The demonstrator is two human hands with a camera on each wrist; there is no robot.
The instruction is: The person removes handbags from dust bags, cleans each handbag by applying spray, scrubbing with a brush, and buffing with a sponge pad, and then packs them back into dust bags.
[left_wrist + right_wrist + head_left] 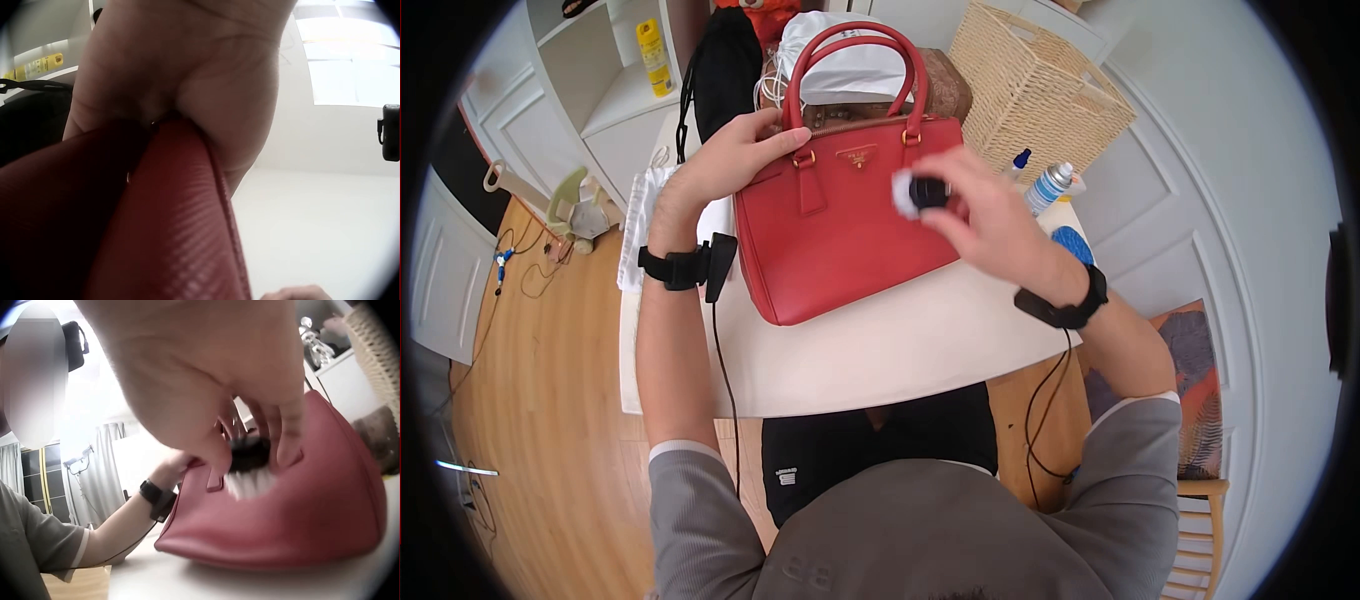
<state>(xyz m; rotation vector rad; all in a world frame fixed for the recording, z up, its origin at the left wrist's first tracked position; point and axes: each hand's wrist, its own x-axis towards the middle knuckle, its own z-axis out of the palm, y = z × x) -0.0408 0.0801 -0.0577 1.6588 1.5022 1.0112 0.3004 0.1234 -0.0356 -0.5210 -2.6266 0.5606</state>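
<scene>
A red leather handbag (840,250) with two upright handles stands on a white table (880,365). My left hand (735,162) grips its top left corner, thumb lying over the front edge near a handle ring. In the left wrist view that palm sits over the folded side of the bag (181,212). Between the fingers and thumb of my right hand (1000,215) is a small brush (912,192) with a black grip and white bristles. The brush (250,472) overlaps the bag's front in the right wrist view, slightly blurred, bristles facing down.
Behind the bag lie a white cloth pouch (855,70), a black bag (725,85) and a brown case (945,88). A woven basket (1035,90) stands back right. A spray can (1048,188) and a blue item (1072,243) are by the right edge. Wrist cables hang down.
</scene>
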